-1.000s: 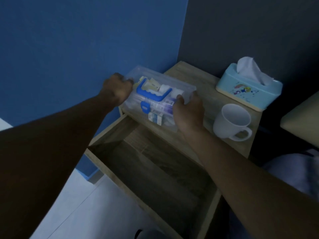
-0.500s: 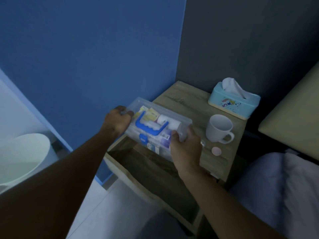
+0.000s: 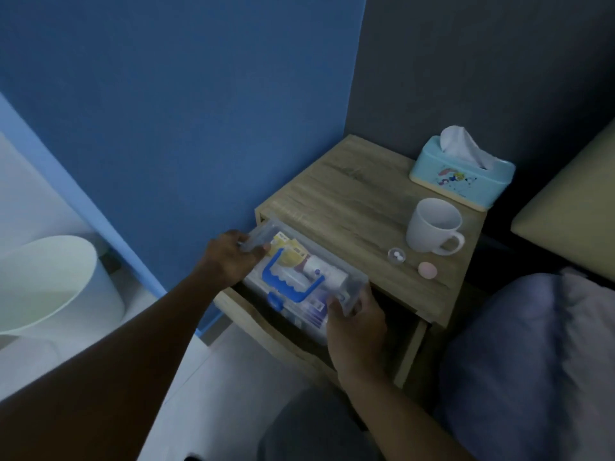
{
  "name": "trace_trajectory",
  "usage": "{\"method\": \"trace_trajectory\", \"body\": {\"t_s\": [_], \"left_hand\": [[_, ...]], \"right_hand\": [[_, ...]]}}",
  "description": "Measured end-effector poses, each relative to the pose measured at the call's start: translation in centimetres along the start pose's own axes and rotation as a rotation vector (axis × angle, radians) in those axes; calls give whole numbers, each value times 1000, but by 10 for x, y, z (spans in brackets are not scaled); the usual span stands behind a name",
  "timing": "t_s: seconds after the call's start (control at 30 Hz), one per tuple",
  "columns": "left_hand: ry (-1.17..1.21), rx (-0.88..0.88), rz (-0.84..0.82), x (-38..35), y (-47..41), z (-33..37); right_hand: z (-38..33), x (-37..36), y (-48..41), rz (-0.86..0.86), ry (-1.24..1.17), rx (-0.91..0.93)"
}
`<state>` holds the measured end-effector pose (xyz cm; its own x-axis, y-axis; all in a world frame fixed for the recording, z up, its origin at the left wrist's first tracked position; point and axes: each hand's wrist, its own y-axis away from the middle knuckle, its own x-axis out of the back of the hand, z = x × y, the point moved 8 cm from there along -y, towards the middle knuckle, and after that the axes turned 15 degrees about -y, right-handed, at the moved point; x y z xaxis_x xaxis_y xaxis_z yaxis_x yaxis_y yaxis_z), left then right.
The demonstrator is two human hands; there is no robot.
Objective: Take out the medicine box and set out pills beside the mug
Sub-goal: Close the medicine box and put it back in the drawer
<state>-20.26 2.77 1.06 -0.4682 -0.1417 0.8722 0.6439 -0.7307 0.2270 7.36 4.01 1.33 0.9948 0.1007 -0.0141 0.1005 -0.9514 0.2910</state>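
Observation:
The clear medicine box [image 3: 301,277] with a blue handle sits low inside the open drawer [image 3: 266,324] of the wooden nightstand [image 3: 349,201]. My left hand [image 3: 229,257] grips the box's far left end. At its near right end my right hand [image 3: 356,322] holds the other side. A white mug [image 3: 432,227] stands on the nightstand's right part. In front of the mug lie a small clear round case with white pills [image 3: 396,255] and a pink round pill or cap [image 3: 427,269].
A light blue tissue box [image 3: 462,174] stands behind the mug at the back right. A blue wall runs along the nightstand's left side. A white bin [image 3: 50,284] stands on the floor at left. Bedding [image 3: 532,361] lies to the right.
The box, held at both ends, has gone from above the nightstand's front edge down into the open drawer. The camera has pulled back and higher.

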Motion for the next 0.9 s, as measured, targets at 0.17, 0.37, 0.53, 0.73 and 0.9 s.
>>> {"method": "trace_trajectory", "body": {"t_s": [0.17, 0.37, 0.53, 0.73, 0.9], "left_hand": [[-31, -68, -89, -31, -6, -2], [-127, -108, -174, -64, -19, -5], [-83, -138, -282, -88, -21, -5], [-109, -150, -295, -102, -27, 0], [-126, -178, -308, -114, -30, 1]], "right_hand": [[28, 4, -18, 49, -68, -81], [64, 12, -39, 127, -102, -168], [81, 19, -48, 146, -105, -184], [91, 25, -55, 172, -73, -190], [101, 33, -59, 186, -29, -185]]}}
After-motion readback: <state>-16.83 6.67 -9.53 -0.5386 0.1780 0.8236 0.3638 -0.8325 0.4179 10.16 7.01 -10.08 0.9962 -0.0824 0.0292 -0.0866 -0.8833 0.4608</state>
